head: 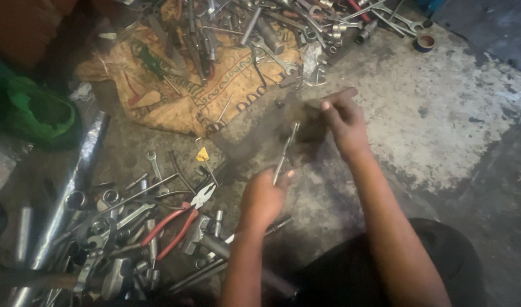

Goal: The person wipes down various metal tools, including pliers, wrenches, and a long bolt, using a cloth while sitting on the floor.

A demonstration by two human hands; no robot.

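From the head camera, looking down at a stained concrete floor (442, 125), the person's two bare hands meet near the middle of the picture. The left hand (263, 196) is closed in a pinch around the lower end of a thin metal rod (285, 152), which rises at a slight tilt toward the other hand. The right hand (343, 119) is curled around a dark, blurred lump (306, 122) at the top end of the rod; what that lump is cannot be told, because it is smeared in the picture. Both hands are held above the floor, the right one higher up the frame than the left.

Just left of the left hand lies a pair of red-handled pliers (183, 219), its jaws pointing toward the hand, on the edge of a heap of spanners and sockets (112, 227). A long shiny pipe (73, 187) runs slantwise along the left side of that heap. Beyond the hands, a worn yellow-brown cloth (215, 85) is spread on the floor with a second pile of wrenches and sockets (306, 25) on and behind it. A green bag (38, 113) sits at the far left, and a small roll of tape (425, 41) lies at the upper right.
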